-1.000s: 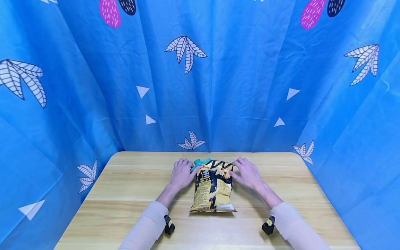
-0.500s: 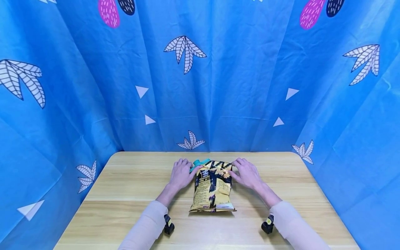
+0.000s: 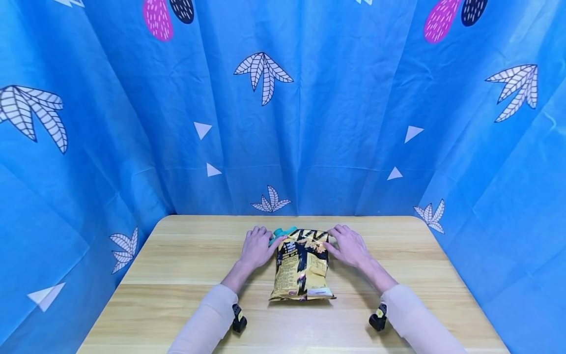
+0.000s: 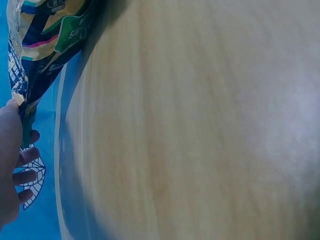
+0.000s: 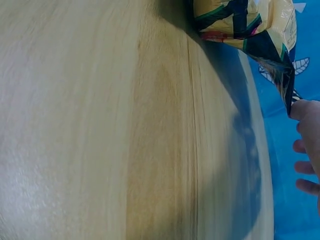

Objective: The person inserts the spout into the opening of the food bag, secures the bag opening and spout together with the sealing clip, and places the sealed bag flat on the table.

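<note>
A gold and black snack bag [image 3: 302, 270] stands between my two hands, its printed back facing me and its top edge away from me. My left hand [image 3: 256, 246] pinches the bag's upper left corner, thumb on the near side. At that same corner a teal plastic piece with a round cap, like a spouted bag clip [image 3: 284, 231], sticks out behind the bag, partly hidden by it. The upper right corner is pinched between thumb and fingers of my right hand [image 3: 350, 246]. In the right wrist view the bag [image 5: 270, 45] narrows to a folded point at the thumb.
A light wooden table [image 3: 185, 265] lies under the bag and both forearms. Blue patterned curtain [image 3: 300, 123] hangs behind it and along both sides. Small black wrist cameras, one by the left sleeve [image 3: 239, 319] and one by the right [image 3: 379, 318], hang below the cuffs.
</note>
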{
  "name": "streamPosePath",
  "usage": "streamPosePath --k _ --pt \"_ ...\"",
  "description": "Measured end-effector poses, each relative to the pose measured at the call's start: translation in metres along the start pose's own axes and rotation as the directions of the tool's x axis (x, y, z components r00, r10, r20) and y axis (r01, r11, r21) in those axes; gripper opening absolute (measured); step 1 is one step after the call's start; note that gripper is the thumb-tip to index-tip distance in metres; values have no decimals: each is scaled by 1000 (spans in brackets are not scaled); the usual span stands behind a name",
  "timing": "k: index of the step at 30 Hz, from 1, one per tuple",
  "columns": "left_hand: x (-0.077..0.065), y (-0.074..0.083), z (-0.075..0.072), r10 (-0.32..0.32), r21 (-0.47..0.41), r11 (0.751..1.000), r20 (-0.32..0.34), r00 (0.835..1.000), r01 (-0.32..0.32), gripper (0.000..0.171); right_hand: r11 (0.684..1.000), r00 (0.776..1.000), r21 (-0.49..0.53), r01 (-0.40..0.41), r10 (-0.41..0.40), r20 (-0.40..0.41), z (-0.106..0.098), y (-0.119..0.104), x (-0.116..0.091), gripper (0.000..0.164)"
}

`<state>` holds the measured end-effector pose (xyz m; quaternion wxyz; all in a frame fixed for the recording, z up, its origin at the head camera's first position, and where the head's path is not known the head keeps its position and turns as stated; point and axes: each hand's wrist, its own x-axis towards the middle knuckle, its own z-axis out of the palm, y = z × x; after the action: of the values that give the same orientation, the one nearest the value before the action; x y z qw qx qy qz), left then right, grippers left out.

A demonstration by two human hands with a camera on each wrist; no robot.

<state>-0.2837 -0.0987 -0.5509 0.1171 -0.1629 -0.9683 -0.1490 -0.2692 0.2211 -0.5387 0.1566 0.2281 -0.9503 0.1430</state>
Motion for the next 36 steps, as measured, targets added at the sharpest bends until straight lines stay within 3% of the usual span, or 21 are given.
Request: streamPosePath --k 14,22,27,36 --pt "2 -4 3 5 10 1000 -2 1000 -5 60 1000 1000 11 -21 21 23 -4 1 1 51" --pt "1 -5 1 -5 1 1000 18 1000 5 60 977 985 141 -161 149 91 -6 1 0 53" --pt "-1 -6 -2 -17 0 1000 41 999 17 61 963 976 181 -200 180 123 -10 1 -3 54" --pt "-11 -10 -11 7 -34 999 67 998 -4 59 963 982 197 -184 173 70 -22 9 -17 57"
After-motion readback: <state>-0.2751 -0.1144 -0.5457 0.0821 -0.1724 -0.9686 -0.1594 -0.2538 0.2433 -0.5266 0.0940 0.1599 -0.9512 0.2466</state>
